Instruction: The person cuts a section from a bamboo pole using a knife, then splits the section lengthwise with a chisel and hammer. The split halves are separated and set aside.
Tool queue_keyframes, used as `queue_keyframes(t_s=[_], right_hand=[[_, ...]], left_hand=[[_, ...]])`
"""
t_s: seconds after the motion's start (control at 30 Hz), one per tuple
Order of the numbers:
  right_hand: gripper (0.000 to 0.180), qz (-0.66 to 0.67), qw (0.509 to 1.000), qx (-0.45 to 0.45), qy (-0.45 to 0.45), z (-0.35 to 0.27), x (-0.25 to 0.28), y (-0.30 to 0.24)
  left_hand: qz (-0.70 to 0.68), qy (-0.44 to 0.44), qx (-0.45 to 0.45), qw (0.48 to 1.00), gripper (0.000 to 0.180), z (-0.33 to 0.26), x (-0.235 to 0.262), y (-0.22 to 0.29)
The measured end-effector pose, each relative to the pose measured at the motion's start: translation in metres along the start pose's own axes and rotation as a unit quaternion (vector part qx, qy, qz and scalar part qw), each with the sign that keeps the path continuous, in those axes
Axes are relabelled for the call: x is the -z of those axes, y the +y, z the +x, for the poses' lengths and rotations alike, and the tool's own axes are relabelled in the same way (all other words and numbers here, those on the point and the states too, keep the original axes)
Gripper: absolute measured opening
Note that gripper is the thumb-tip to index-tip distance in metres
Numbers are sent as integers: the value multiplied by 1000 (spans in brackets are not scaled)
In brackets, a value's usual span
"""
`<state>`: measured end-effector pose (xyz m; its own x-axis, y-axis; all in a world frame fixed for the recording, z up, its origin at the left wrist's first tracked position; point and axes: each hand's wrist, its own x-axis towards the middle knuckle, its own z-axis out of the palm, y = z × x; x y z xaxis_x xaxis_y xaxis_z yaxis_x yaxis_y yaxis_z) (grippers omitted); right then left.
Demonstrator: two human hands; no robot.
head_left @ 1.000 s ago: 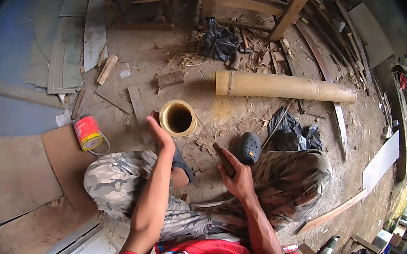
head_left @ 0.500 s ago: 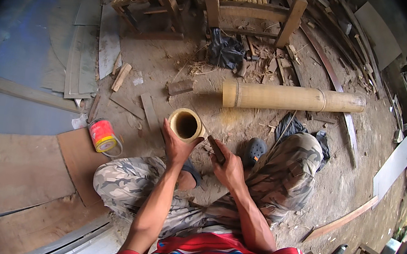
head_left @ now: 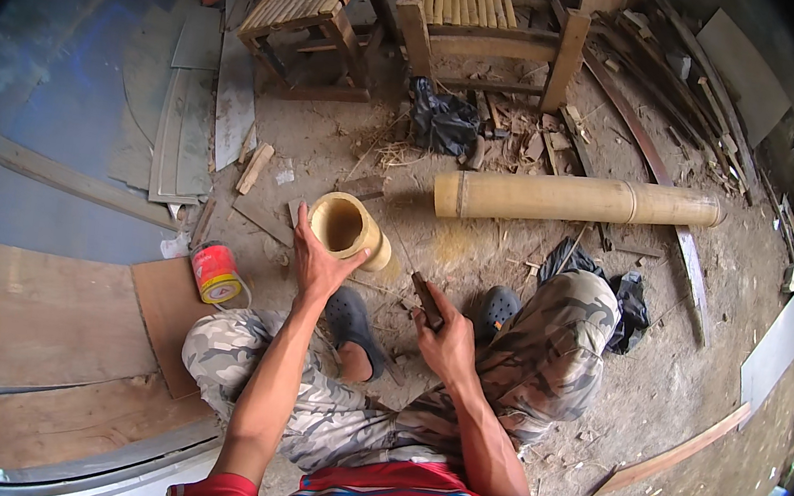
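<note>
Bamboo section [head_left: 348, 230], stiff, hollow, likely light: your left hand [head_left: 315, 263] clasps its rim; your right hand [head_left: 448, 340] grips a dark tool [head_left: 426, 299].

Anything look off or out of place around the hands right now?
Nothing looks damaged. The left hand grips the short bamboo tube, which stands tilted, not flat on the ground. The right hand holds a dark tool. Wood chips and scraps litter the dirt, and a red can lies on its side.
</note>
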<state>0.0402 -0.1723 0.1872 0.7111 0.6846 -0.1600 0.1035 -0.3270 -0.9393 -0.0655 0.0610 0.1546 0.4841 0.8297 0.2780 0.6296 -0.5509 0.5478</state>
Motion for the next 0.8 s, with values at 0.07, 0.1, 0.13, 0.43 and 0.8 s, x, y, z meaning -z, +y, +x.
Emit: queue_keyframes(t_s=[0.07, 0.1, 0.13, 0.43, 0.8], right_hand=[[49, -4, 1000, -14, -6, -3, 3, 1], [49, -10, 1000, -25, -10, -4, 3, 1], [49, -12, 999, -32, -19, -4, 2, -2], [48, -23, 996, -91, -10, -4, 9, -4], [59, -56, 996, -59, 22, 58, 37, -46]], left_hand=[[61, -36, 23, 997, 136, 1, -4, 1], [87, -100, 82, 988, 136, 1, -7, 1], [89, -111, 66, 988, 130, 0, -8, -8], [81, -67, 15, 994, 58, 3, -41, -42], [-39, 38, 17, 998, 72, -3, -59, -27]])
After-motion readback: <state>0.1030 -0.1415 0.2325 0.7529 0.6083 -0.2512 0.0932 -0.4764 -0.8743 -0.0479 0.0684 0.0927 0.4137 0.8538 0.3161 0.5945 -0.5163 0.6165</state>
